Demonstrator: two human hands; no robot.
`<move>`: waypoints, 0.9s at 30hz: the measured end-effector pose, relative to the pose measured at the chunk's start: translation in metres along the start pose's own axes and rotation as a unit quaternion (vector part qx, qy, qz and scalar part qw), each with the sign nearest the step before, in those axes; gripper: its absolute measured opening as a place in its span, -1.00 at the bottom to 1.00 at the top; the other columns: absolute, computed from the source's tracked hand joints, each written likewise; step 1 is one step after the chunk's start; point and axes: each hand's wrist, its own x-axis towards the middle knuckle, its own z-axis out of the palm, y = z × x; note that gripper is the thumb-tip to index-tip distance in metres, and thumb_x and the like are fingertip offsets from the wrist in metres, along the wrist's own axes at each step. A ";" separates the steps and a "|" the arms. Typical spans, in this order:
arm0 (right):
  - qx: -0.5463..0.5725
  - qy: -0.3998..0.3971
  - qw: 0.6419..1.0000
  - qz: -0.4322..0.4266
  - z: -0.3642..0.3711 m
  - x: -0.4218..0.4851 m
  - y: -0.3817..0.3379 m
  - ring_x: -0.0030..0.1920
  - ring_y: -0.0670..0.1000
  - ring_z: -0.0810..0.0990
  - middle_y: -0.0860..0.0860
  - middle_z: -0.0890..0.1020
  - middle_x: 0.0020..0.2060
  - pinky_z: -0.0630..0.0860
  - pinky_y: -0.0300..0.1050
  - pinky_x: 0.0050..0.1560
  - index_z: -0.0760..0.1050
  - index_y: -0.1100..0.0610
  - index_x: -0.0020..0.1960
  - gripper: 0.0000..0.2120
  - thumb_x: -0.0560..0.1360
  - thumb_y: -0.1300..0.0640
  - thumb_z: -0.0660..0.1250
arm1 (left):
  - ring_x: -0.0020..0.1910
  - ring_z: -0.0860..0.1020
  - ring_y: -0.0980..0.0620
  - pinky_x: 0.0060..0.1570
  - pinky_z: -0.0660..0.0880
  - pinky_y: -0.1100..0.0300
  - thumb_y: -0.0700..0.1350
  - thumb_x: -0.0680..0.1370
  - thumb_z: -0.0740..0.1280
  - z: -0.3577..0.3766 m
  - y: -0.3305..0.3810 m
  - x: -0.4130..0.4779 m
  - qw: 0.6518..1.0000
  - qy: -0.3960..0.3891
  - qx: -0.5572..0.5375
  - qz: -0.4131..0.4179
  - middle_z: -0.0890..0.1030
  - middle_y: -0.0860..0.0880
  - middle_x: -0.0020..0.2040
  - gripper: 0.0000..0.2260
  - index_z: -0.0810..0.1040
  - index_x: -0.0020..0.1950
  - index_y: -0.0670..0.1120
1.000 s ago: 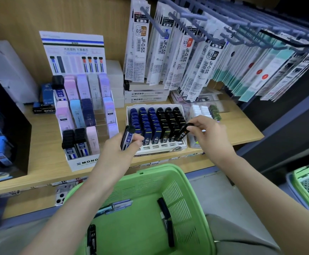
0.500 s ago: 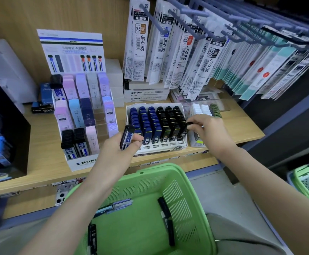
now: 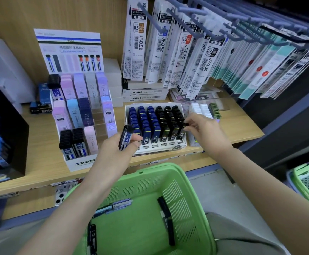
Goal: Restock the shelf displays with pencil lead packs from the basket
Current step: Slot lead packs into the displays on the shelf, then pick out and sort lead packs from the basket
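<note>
- A person's left hand (image 3: 116,150) grips a dark lead pack (image 3: 126,137) marked 0.5 HB, fingers and thumb curled round it; the pack is tilted and held at the front left corner of the white tray (image 3: 159,147)
- The right hand (image 3: 207,133) pinches a black lead pack (image 3: 185,124) with narrowed fingers at the tray's rightmost column, touching the other black packs there
- The tray stands on the wooden shelf (image 3: 39,159), with three columns of blue packs on its left and three of black on its right
- Just left of the tray stands a tiered MONO display (image 3: 83,162) with pastel and dark packs
- A green basket (image 3: 192,199) sits below the shelf edge between the forearms, with a few loose packs (image 3: 165,208) lying inside
- Refill packets (image 3: 137,52) hang from hooks above the shelf
</note>
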 end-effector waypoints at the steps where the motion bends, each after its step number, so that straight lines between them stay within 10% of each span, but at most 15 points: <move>1: -0.007 0.003 1.000 -0.006 0.001 0.000 -0.001 -0.07 0.08 0.58 0.04 0.61 -0.08 0.53 0.06 -0.05 0.52 0.16 0.06 -0.88 0.53 0.22 0.31 | -0.39 0.33 0.14 -0.32 0.28 0.20 -0.15 0.58 0.27 0.000 0.000 0.000 1.000 0.000 0.000 -0.001 0.36 0.14 -0.42 -0.89 0.57 -0.08 0.01; 14: -0.104 -0.002 0.993 -0.053 -0.002 -0.006 -0.003 0.01 0.08 0.56 0.06 0.53 0.05 0.46 -0.05 -0.20 0.51 0.18 0.16 -0.80 0.55 0.19 0.27 | -0.52 0.26 0.05 -0.48 0.20 0.21 -0.27 0.57 0.17 0.004 -0.007 0.007 0.994 -0.053 -0.047 -0.078 0.34 -0.06 -0.45 -0.91 0.42 -0.03 -0.11; 18: 0.088 0.043 0.995 -0.024 0.000 -0.022 -0.037 -0.13 -0.17 0.49 -0.07 0.56 -0.07 0.46 -0.26 -0.11 0.50 0.12 0.14 -0.83 0.56 0.16 0.25 | -0.52 0.32 -0.01 -0.47 0.21 0.17 -0.30 0.58 0.09 0.005 -0.006 0.008 0.991 -0.064 -0.087 -0.079 0.49 -0.14 -0.33 -0.90 0.34 -0.09 -0.16; 27: 0.353 -0.119 0.928 0.022 0.000 -0.041 -0.091 -0.26 -0.15 0.58 -0.08 0.63 -0.26 0.56 -0.26 -0.20 0.58 0.01 -0.13 -0.86 0.48 0.25 0.37 | -0.54 0.43 0.17 -0.49 0.37 0.33 -0.17 0.55 0.31 0.002 0.001 -0.008 0.988 -0.147 0.034 0.015 0.56 -0.02 -0.26 -0.94 0.52 -0.01 -0.14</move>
